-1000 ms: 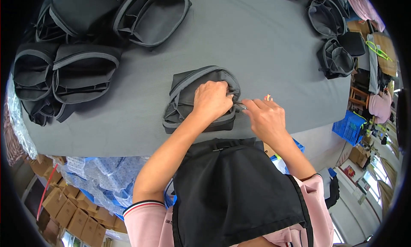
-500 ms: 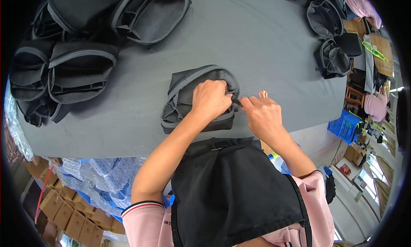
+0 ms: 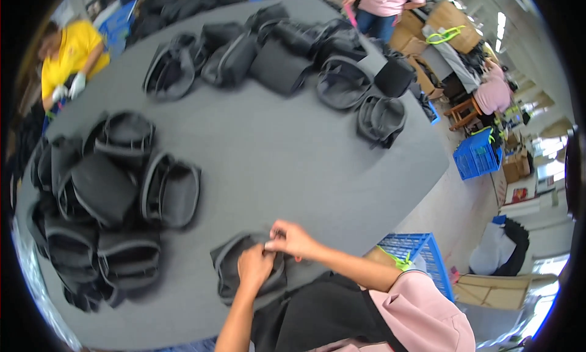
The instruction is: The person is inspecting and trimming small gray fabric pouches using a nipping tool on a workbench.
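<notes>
A black pouch bag (image 3: 227, 277) with a grey-edged opening lies on the grey table in front of me. My left hand (image 3: 254, 268) reaches over its opening, fingers closed on the rim at the right side. Right beside it, my right hand (image 3: 292, 239) has its fingers pinched together at the bag's far right edge, close to the left fingertips. What the right fingers pinch is too blurred to make out. A small orange loop (image 3: 298, 258) shows just under the right hand; its kind is unclear.
Similar black bags (image 3: 128, 254) are piled on the left of the table (image 3: 262, 156), and more bags (image 3: 281, 65) line its far side. A person in yellow (image 3: 72, 50) with gloved hands stands far left; another in pink (image 3: 390, 1) stands beyond. Blue crates (image 3: 434, 260) stand to the right.
The view has swung up and tilted, so the far table and people now show. My right hand has gone from the bag's right side to its far right edge, nearer my left fingers.
</notes>
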Demonstrator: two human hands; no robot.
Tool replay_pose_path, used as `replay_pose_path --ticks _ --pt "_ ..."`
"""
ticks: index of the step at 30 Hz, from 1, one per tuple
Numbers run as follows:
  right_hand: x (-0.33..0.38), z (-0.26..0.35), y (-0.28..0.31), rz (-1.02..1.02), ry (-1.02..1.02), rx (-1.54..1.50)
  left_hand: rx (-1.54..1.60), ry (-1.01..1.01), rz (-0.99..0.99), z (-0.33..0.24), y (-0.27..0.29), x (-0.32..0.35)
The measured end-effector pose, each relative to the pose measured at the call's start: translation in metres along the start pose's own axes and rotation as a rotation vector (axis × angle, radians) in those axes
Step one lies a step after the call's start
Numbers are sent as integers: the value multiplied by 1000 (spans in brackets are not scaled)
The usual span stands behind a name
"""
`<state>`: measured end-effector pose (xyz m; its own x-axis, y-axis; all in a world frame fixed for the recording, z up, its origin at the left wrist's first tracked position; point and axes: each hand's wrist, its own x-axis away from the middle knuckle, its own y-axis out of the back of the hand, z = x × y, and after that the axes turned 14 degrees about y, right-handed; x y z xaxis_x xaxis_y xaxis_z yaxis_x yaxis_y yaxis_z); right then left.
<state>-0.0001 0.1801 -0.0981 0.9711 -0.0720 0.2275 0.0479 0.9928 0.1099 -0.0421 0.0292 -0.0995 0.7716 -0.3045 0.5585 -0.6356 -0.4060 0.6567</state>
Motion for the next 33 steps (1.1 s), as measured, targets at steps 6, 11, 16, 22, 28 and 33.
replay_pose_path --ticks 6,11,16,22,28,33 --pt "12 -14 -11 -33 186 153 -140 57 38 -7 -2 11" --pt "14 -17 -20 -307 587 577 -84 51 -85 -27 -16 35" --pt "9 -6 -14 -303 326 330 -83 -158 -49 -37 -11 38" --pt "16 -16 1 -307 279 -93 -407 -154 50 -49 -15 1" --pt "47 -2 16 -356 191 -129 -129 -197 26 -36 -16 35" --pt "46 27 3 -156 167 -273 31 -156 66 -34 6 61"
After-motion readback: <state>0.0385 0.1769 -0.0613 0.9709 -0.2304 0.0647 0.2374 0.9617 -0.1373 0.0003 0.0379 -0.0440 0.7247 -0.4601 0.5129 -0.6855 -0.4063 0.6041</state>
